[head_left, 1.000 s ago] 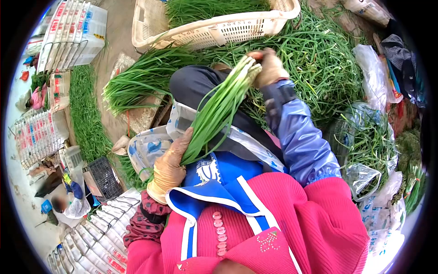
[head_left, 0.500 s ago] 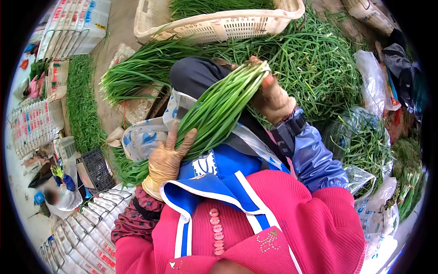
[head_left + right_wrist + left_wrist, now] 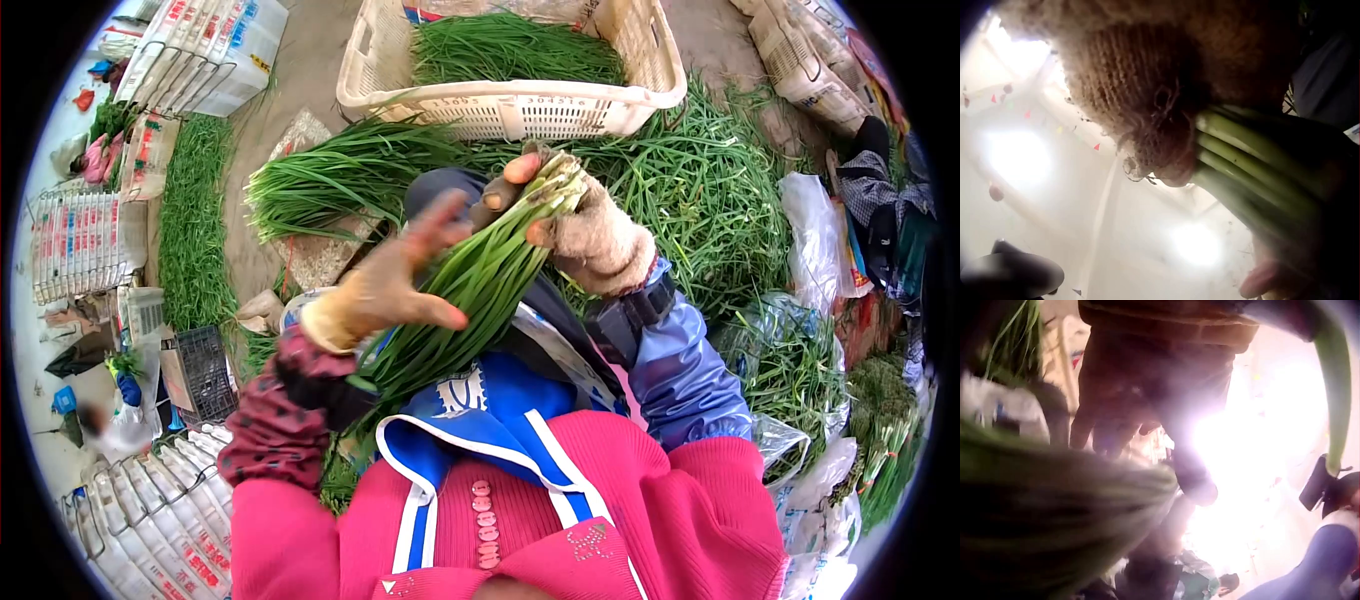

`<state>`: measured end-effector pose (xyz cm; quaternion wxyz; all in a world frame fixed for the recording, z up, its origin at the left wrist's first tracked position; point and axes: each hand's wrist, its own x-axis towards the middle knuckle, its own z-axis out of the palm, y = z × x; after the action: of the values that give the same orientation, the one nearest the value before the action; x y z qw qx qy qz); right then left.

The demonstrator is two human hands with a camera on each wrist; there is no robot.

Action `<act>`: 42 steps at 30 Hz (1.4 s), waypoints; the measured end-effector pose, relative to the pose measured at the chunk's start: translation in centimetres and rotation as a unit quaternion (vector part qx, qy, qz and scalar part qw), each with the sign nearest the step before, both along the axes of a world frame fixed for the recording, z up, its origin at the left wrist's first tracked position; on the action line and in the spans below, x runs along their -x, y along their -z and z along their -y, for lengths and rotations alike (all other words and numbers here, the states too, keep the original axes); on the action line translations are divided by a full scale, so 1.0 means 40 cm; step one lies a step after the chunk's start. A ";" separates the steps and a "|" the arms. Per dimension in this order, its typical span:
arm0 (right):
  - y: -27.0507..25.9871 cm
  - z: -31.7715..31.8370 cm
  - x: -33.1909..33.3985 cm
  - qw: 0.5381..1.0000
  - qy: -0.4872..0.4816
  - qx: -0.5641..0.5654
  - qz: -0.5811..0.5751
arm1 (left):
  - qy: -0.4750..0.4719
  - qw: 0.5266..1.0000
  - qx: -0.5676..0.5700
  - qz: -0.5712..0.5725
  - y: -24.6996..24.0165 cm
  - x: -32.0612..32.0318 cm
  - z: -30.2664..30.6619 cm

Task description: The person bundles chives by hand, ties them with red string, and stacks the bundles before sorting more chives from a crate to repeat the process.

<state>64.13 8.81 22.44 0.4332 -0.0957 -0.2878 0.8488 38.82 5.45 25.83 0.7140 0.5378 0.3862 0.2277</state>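
A bunch of long green stalks with pale ends (image 3: 480, 275) lies across the lap in the head view. The right hand (image 3: 590, 225), in a worn knitted glove with bare fingertips, grips it round the pale ends. Over the leafy part, the gloved left hand (image 3: 395, 275) has its fingers spread and holds nothing; whether it touches the leaves cannot be told. In the left wrist view the left hand (image 3: 1154, 394) is dark above the blurred bunch (image 3: 1066, 512). Close up in the right wrist view, the right hand's glove (image 3: 1129, 81) lies against the stalks (image 3: 1247, 162).
A cream plastic crate (image 3: 510, 115) with greens stands ahead. A cut bundle (image 3: 340, 180) lies on a block at the left, and a loose heap of leaves (image 3: 690, 190) spreads at the right. White boxes (image 3: 90, 245) and another person (image 3: 120, 420) are at far left.
The left hand has risen from the leafy end and moved forward with fingers spread. The right hand has turned round the pale ends, its fingertips now showing on both sides.
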 end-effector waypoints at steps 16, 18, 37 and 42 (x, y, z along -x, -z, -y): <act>-0.023 -0.012 0.010 0.878 0.247 -0.045 0.407 | -0.095 0.969 0.200 -0.110 0.060 -0.195 0.028; -0.033 -0.031 0.009 0.867 0.236 0.006 0.440 | -0.113 0.966 0.204 -0.111 0.043 -0.208 0.025; 0.037 0.024 -0.077 0.933 0.186 0.040 0.306 | -0.060 0.959 0.276 0.016 0.064 -0.157 0.008; 0.125 -0.003 -0.035 0.767 0.342 -0.116 0.531 | -0.055 0.958 0.283 0.018 0.050 -0.152 0.012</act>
<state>65.54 8.94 17.43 0.4807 -0.5723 -0.5161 0.4184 44.92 4.98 23.83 0.8301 0.2878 0.4508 0.1580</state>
